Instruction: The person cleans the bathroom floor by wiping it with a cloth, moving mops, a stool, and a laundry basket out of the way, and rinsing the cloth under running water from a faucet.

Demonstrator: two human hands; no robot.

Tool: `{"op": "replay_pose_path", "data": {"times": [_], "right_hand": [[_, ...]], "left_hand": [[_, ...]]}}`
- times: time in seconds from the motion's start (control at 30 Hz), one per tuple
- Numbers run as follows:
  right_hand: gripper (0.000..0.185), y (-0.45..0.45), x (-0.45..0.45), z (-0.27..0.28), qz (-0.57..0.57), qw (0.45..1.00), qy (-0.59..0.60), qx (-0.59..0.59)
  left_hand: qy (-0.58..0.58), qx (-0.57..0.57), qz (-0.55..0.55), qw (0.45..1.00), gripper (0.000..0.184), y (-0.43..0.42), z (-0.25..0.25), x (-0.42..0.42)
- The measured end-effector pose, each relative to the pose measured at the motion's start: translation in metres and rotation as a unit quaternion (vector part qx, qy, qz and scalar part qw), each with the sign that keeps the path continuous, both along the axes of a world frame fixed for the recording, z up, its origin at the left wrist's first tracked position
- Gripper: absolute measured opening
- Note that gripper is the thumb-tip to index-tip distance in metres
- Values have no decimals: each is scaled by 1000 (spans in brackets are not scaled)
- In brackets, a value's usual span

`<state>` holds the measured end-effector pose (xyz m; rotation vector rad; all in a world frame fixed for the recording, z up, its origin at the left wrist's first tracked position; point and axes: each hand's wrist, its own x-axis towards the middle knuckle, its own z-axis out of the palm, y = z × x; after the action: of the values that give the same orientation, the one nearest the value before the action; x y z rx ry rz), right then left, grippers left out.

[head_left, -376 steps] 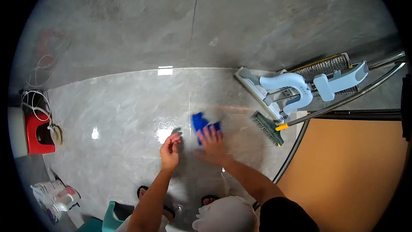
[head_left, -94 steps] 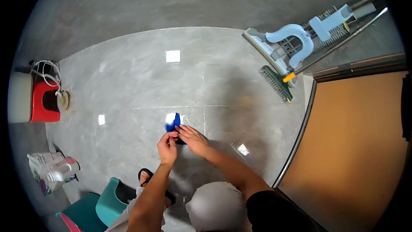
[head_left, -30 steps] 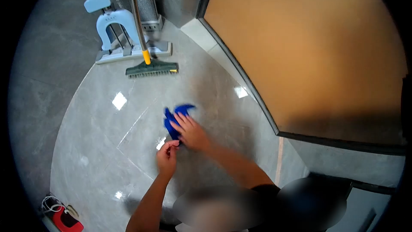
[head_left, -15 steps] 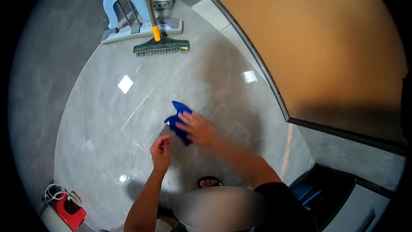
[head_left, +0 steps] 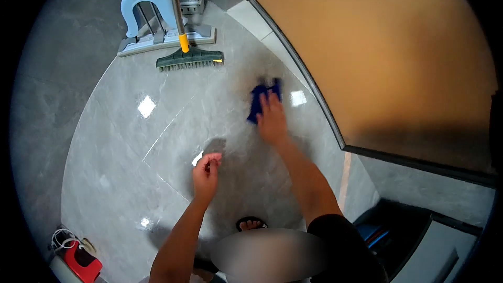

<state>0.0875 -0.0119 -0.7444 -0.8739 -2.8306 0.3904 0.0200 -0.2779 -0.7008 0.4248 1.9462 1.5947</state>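
Observation:
My right hand [head_left: 272, 120] reaches forward, its fingers over a dark blue, crumpled piece that looks like a plastic wrapper [head_left: 257, 104]. The wrapper is blurred, with two ragged points at its far end. The thumb's grip on it is hidden. My left hand [head_left: 206, 175] is held lower and to the left, above the floor, with fingers curled and thumb pressed in. Whatever may be between those fingers is too small or hidden to make out.
Grey glossy tiles [head_left: 120, 162] make up the floor. A green floor brush [head_left: 189, 59] and a light blue flat mop [head_left: 152, 5] stand at the back left. An orange-brown panel [head_left: 377, 57] fills the right. A red object [head_left: 83, 267] with a white cord lies at lower left.
My right hand has moved forward and to the right, and the blue wrapper has gone with it, away from my left hand. The left hand has shifted slightly right, still curled.

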Motion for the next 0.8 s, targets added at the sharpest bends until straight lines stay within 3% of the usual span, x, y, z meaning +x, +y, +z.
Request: {"op": "replay_pose_path", "data": {"times": [0.07,0.17,0.4,0.53,0.6,0.67,0.73,0.8], "right_hand": [[61,-3,27,-9,5,999,12,32],[62,-47,69,1,83,994,-57,-45],[70,14,45,-2,36,998,-37,-21],[74,-20,137,-9,-79,995,-65,-17],[77,-67,128,-4,-69,985,-157,-12],[78,-110,102,6,99,977,-163,-100],[78,-116,55,18,233,963,-93,-102],[79,-77,8,-5,224,972,13,-76]], "left_hand": [[-10,26,13,1000,17,8,-2,-4],[-33,2,19,999,18,10,6,-6],[-18,21,14,1000,18,17,19,-10],[-28,6,5,1000,17,3,16,-11],[-23,5,3,1000,17,-2,12,-6],[5,3,6,1000,17,-16,5,1],[8,-46,-3,999,17,-39,3,5],[7,-75,15,997,18,-67,-1,4]]}}
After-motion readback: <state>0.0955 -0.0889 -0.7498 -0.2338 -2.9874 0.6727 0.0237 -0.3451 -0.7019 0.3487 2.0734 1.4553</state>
